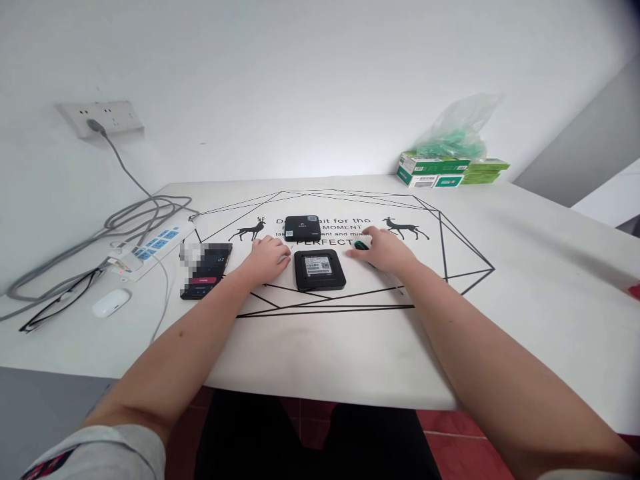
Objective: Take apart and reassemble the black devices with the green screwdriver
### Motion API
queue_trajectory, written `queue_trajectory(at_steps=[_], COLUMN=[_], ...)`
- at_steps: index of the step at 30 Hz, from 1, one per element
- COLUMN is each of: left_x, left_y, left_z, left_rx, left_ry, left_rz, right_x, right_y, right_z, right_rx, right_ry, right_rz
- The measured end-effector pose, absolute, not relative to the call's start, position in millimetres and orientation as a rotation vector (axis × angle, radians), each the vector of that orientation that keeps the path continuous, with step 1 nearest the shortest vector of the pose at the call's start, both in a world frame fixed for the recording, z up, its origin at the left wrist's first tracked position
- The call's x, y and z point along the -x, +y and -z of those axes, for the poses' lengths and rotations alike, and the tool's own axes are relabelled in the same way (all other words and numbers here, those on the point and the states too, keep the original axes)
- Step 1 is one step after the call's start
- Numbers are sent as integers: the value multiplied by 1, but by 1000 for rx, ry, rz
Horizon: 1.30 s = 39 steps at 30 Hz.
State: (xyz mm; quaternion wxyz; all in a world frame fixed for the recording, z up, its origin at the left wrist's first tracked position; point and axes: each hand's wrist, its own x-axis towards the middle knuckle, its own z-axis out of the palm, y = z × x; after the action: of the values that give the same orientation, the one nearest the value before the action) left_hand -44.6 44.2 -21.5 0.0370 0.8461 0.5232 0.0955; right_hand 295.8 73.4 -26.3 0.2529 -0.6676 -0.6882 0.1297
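Observation:
A black square case (320, 280) with a white label in its recess lies on the white table (325, 360). Behind it is a smaller black box (303, 232) with small stickers. My left hand (270, 257) rests on the table just left of the case, its fingers curled, and whether anything is under them is hidden. On the right, my right hand (380, 249) has its thumb and fingers around a small dark-green object (361, 246), mostly hidden by the hand.
Left of my left forearm lies a phone (213, 270). Farther left are a power strip (155, 247), grey cables, glasses (60, 303) and a white oval case (111, 303). Green-and-white boxes (433, 170) under a plastic bag (457, 133) stand at the back right.

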Motion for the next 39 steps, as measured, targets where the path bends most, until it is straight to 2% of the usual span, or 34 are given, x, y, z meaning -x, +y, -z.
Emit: queue_trajectory(at_steps=[4,12,21,28,33,39], left_x=[43,34,29,34,28,24], left_y=[43,35,29,39,37,33], left_z=[21,16,10,13,19,16], left_rx=[-2615,-2566,-2464,-2333,-2370,-2357], left_ry=[1619,1607,1610,2058,2029,1938], left_rz=[-243,-320,-267,-336,-224,-315], right_x=[-299,-289,-254,-245,-242,-247], right_y=[77,93,83,73,70,72], right_z=[21,30,47,45,40,37], right_rx=[1842,1231,1079,1082,1075,1001], right_ry=[-1790,-834,-951,-1034,-1002,-876], right_rz=[-630,-772,-1159,-1274,-1290,-1328])
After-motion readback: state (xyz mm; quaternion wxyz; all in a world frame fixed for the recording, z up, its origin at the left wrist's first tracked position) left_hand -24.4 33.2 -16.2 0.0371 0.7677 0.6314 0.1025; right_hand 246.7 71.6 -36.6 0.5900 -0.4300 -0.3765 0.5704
